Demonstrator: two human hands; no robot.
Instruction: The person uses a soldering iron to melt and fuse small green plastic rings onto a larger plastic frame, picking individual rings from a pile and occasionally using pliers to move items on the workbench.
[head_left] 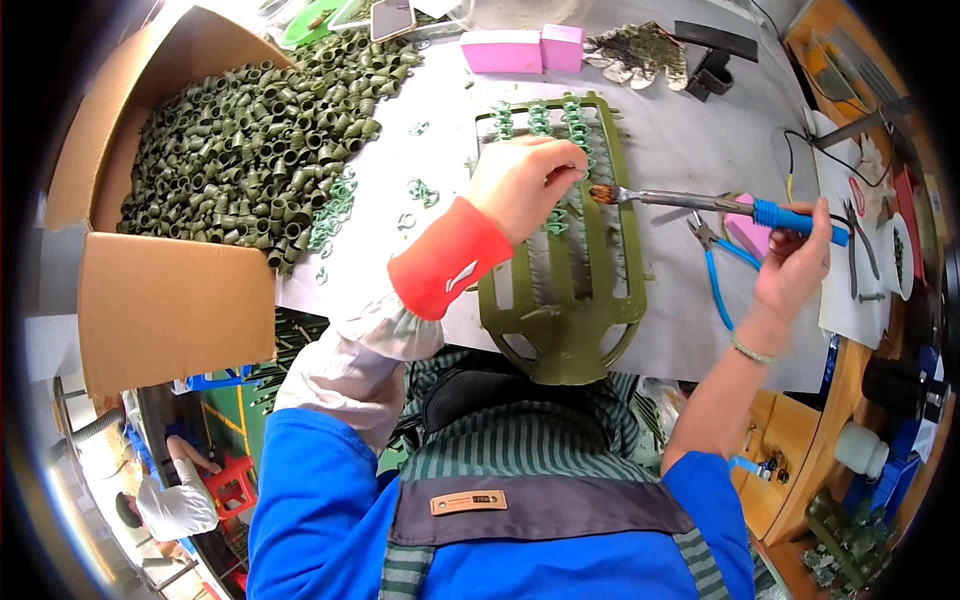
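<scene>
An olive-green slotted plastic frame lies on the white-covered table in front of me, with rows of small light-green ring-like pieces along its far bars. Over its left side, my left hand is closed in a pinch, thumb and forefinger together; whatever is between the fingertips is too small to tell. My right hand grips the blue handle of a soldering iron. Its metal shaft points left, and the brownish, burnt-looking tip is just right of my left fingertips, above the frame.
A cardboard box tipped at left spills many olive-green tubular plastic parts. Loose green rings lie beside it. Pink blocks, a stained glove and a black stand sit behind; blue-handled pliers lie right. Another person is lower left.
</scene>
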